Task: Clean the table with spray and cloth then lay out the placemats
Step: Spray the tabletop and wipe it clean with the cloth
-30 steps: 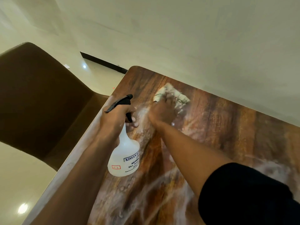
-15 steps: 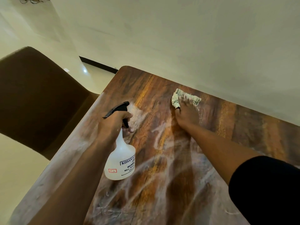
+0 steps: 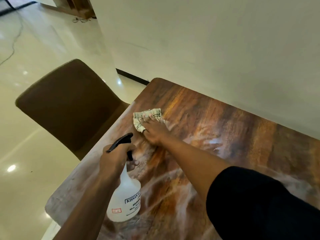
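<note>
The brown wood-grain table [image 3: 233,129] shows pale wet streaks across its near part. My left hand [image 3: 116,156] grips the neck of a white spray bottle [image 3: 126,200] with a black trigger head, held above the table's left edge. My right hand [image 3: 154,129] presses flat with spread fingers on a crumpled pale patterned cloth [image 3: 147,116], near the table's far left side. No placemats are in view.
A brown chair [image 3: 69,108] stands close against the table's left side. A cream wall [image 3: 207,49] runs along the table's far edge. Glossy tiled floor [image 3: 26,179] lies to the left, with a thin cable across it far off.
My right hand has slid the cloth from the table's middle back leftward toward the chair side. The spray bottle stays in my left hand, hardly moved. The camera has tilted up.
</note>
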